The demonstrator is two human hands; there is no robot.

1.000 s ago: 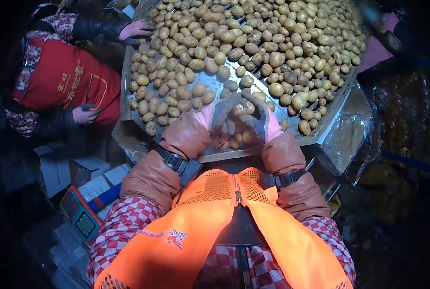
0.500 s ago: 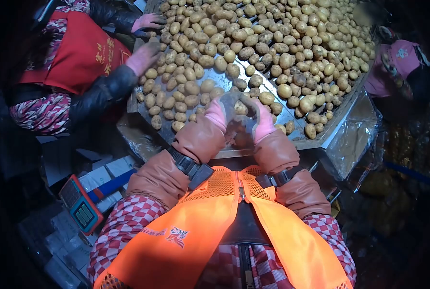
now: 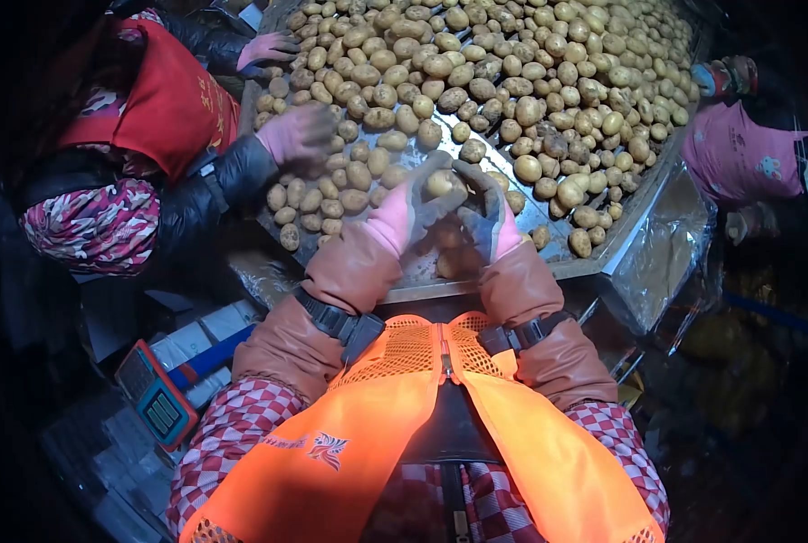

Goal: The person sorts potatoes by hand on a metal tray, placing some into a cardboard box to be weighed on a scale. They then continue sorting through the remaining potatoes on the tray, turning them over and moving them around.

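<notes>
Step in hand, judged from the pose: a single potato (image 3: 444, 184) is being handled up close, raised between the wearer's two gloved hands over the near edge of the sorting table (image 3: 567, 269). Left hand (image 3: 418, 201): fingers and thumb curled round the potato, grasping it. Right hand (image 3: 489, 210): fingers bent inward just beside the same potato; whether they press on it cannot be told. Any move from this pose would call, in the observer's judgement, for a secure hold by the left fingers, the potato being rounded and the gloves bulky. Below the hands, more potatoes (image 3: 458, 262) lie near the rim, blurred. Surface: grey metal, bare and shiny in a strip past the hands, smudged with soil; a broad heap of potatoes (image 3: 567, 81) covers the far part, some skins darker with dirt. Room: dim at the margins, table brightly lit. To the left, a co-worker in a red apron (image 3: 173, 104) has one gloved hand (image 3: 301, 134), motion-blurred, over the potatoes. A digital scale (image 3: 157, 398) stands lower left, near pale cartons (image 3: 182, 342). Right of the table: clear plastic sheeting (image 3: 662, 258), and beyond it a pink sleeve (image 3: 739, 154).
</notes>
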